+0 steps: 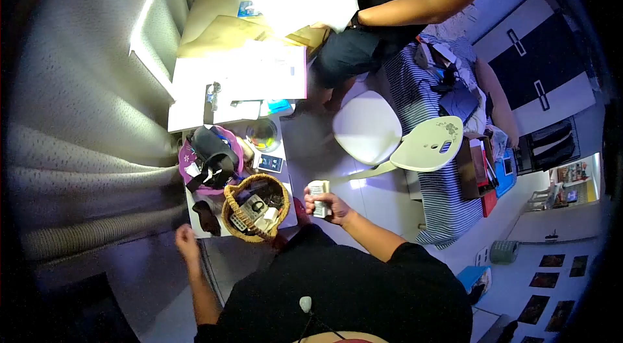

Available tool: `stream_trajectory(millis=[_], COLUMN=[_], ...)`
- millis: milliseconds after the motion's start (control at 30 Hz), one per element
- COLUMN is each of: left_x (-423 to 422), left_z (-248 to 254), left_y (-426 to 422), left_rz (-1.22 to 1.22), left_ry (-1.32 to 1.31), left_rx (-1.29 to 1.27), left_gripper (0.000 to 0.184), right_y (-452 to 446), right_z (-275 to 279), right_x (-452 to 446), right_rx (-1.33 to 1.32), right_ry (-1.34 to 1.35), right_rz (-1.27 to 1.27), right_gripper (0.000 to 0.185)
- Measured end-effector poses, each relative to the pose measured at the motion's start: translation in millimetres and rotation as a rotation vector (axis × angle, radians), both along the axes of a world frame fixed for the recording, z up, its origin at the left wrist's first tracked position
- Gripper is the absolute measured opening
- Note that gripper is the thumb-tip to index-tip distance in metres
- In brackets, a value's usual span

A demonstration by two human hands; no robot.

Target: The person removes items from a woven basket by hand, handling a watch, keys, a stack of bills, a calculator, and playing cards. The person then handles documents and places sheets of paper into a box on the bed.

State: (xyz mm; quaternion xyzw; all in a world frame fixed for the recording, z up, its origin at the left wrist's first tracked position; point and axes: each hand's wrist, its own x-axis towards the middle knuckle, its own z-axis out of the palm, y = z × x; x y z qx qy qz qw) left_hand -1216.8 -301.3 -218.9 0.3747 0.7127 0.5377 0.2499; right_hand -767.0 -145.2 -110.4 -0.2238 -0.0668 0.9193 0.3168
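Observation:
My right hand [336, 208] is closed around a small white box [318, 199] with fine print on it, held up in front of my body. My left hand [187, 243] is beside the table's left corner, fingers curled in, with nothing visible in them. Between my hands a woven basket [283, 218] stands on the white table, holding a remote control [243, 222], white packets and other small items. Dark sunglasses [206, 218] lie by the basket, near my left hand. Behind the basket is a purple bin [186, 154] filled with dark objects.
A phone [270, 162] and a clear round container [262, 134] are on the table. Beyond, another person [415, 9] holds large white sheets [324, 2] over a lit desk. A white chair [368, 127] stands at right, before a striped bed [433, 203]. Curtains [84, 161] hang left.

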Motion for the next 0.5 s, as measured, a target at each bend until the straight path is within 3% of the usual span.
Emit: stream_trajectory(millis=[33,100,233,400,500], left_x=[9.1,9.3,82.5,196.7,250.7], left_z=[62.9,114.8,231.3,287.9,278.3], left_y=[22.2,64.4,139.9,188.0,209.1], left_rz=[0.158,0.166,0.039,-0.222,-0.301], left_ry=[-0.165,-0.117,-0.273,-0.523,-0.720], left_rx=[-0.109,0.139,0.203,0.226,0.167], left_gripper=[0.013,0.018,0.023,0.031,0.033], right_y=[-5.0,-14.2,-18.0,-2.5,14.4], right_z=[13.6,32.4,51.0,56.4,63.5], right_x=[9.9,29.4,62.7,110.0,149.6], right_rx=[0.002,0.039,0.024,0.064,0.093], right_ry=[-0.019,-0.109,-0.105,-0.161,-0.193], right_rz=[-0.042,-0.083,-0.047,-0.021,-0.020], right_gripper=[0.036,0.035,0.037,0.038,0.038])
